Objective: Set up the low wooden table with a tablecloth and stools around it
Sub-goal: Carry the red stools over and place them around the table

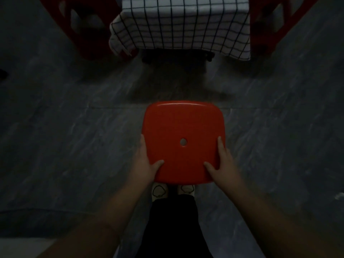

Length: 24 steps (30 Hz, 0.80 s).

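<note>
In the upper left of the frame, a red left stool (83,28) stands on the grey marbled floor (55,127), just beside the hanging corner of the tablecloth (182,25). Lower, left of centre, the person's left hand (145,164) grips the left edge of the middle stool (183,127), thumb lying on the seat and fingers (143,144) wrapped down over the rim. This red, square seat with rounded corners and a small hole in its middle fills the centre of the frame, apart from the table. Whether it stands on the floor or is lifted cannot be told. Directly above it, at top centre, the white cloth with its black grid drapes over the table, of which only a dark base (176,56) shows under the hem. Two pale shoes (159,190) peek out below the seat's near edge. Right of centre, the right hand (223,164) holds the opposite edge the same way. In the upper right, a red right stool (270,28) stands against the cloth's other side.
</note>
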{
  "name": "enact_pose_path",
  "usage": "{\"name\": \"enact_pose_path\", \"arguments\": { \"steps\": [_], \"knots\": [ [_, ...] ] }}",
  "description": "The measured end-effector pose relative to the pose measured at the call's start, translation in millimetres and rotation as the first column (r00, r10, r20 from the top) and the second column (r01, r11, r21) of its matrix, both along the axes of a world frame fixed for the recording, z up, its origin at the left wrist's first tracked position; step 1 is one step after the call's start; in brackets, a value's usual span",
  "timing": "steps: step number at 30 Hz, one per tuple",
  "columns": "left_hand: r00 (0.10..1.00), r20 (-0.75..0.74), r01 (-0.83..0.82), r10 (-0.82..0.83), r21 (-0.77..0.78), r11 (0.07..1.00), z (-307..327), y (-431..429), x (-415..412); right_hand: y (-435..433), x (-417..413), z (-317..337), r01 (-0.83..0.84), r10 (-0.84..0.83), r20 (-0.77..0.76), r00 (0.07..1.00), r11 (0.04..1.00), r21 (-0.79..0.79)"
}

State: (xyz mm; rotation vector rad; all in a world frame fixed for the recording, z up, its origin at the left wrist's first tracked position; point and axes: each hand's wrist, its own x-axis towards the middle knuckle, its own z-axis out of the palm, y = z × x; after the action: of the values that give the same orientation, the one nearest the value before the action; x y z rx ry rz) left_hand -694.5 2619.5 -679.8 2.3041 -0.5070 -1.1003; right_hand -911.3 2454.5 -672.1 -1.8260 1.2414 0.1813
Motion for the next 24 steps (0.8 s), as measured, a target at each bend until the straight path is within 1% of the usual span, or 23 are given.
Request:
{"name": "enact_pose_path", "arguments": {
  "steps": [7, 11, 14, 16, 19, 22, 24],
  "knots": [
    [1.0, 0.018, 0.014, -0.015, 0.037, 0.999, -1.2, 3.6, -6.2, 3.8, -2.1, 0.4, 0.001, -0.001, -0.024, 1.0, 1.0, 0.026],
    [0.999, 0.036, 0.033, -0.038, 0.122, 0.992, 9.4, -3.2, -5.4, 0.4, 2.0, 7.7, -0.029, 0.035, -0.086, 0.996, 0.997, 0.066],
    [0.994, 0.067, 0.08, -0.092, 0.167, 0.983, 30.4, -10.2, -3.8, -3.5, 11.3, 29.8, -0.065, 0.07, -0.131, 0.989, 0.997, 0.038],
    [0.983, 0.095, 0.136, -0.156, 0.187, 0.973, 57.4, -16.1, -3.1, -6.2, 19.3, 57.4, -0.109, 0.105, -0.157, 0.982, 0.994, -0.014],
    [0.948, 0.159, 0.245, -0.277, 0.192, 0.95, 120.1, -25.1, -4.0, -6.6, 30.0, 120.4, -0.173, 0.151, -0.204, 0.967, 0.98, -0.096],
    [0.844, 0.31, 0.378, -0.439, 0.239, 0.895, 201.8, -27.2, -8.5, 0.0, 35.4, 202.8, -0.226, 0.186, -0.184, 0.965, 0.947, -0.229],
    [0.77, 0.387, 0.428, -0.507, 0.276, 0.861, 257.3, -25.1, -13.8, 7.2, 32.7, 259.7, -0.27, 0.22, -0.191, 0.957, 0.914, -0.301]
  ]
}}
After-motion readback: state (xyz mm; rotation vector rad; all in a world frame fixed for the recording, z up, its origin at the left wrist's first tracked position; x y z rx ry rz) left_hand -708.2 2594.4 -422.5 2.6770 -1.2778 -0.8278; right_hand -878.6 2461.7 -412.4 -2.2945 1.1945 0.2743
